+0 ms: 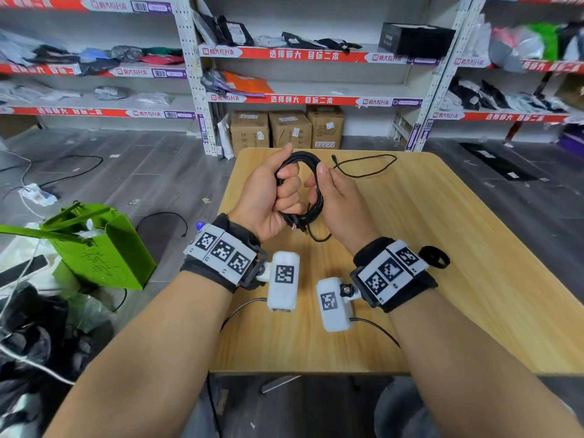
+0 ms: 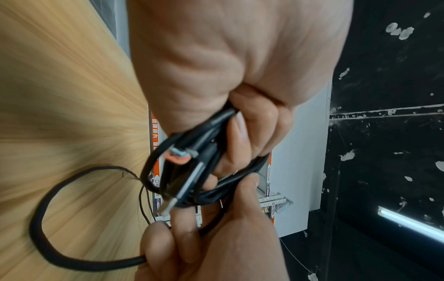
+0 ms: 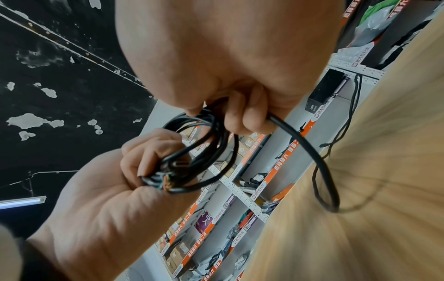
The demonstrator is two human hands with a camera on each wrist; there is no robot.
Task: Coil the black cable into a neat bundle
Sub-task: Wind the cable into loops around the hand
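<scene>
Here the left hand [image 1: 268,191] gripped the coiled black cable [image 1: 311,162] above the table [image 1: 442,248], fingers [image 1: 292,188] curled through several finished loops; the right hand [image 1: 339,203] pinched the probably short remaining slack, not yet wound.

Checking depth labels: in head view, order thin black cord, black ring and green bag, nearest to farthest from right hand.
From the right hand:
1. Thin black cord, on the table just beyond its fingertips.
2. Black ring, on the table by the right wrist.
3. Green bag, on the floor, far left.
</scene>
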